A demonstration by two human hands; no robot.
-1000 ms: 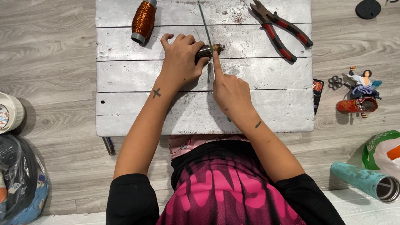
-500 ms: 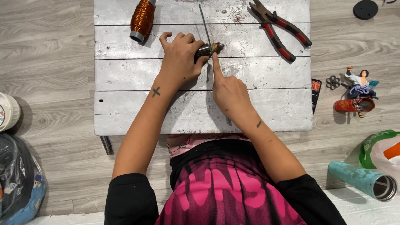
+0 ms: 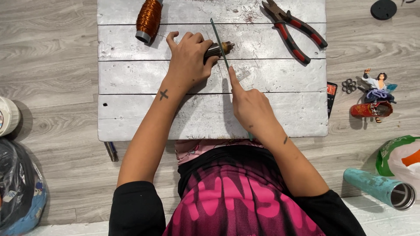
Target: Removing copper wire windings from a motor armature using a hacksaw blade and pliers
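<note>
On the white plank table [image 3: 131, 118], my left hand [image 3: 189, 59] is closed around a small dark cylinder with a brass-coloured end [image 3: 221, 47], pressing it down on the boards. My right hand [image 3: 249, 105] grips a long thin green blade [image 3: 217, 35], index finger stretched along it. The blade lies across the cylinder's brass end and points away from me.
A spool of copper wire [image 3: 148, 18] lies at the table's far left, red-handled pliers [image 3: 294, 28] at the far right. On the floor: a small figurine [image 3: 374, 98], a teal metal tumbler [image 3: 380, 188], a green-and-white bag [image 3: 404, 155], and a dark bag [image 3: 17, 196] at the left.
The right hand has shifted the thin blade slightly along its length over the cylinder's end. The left hand keeps the same hold.
</note>
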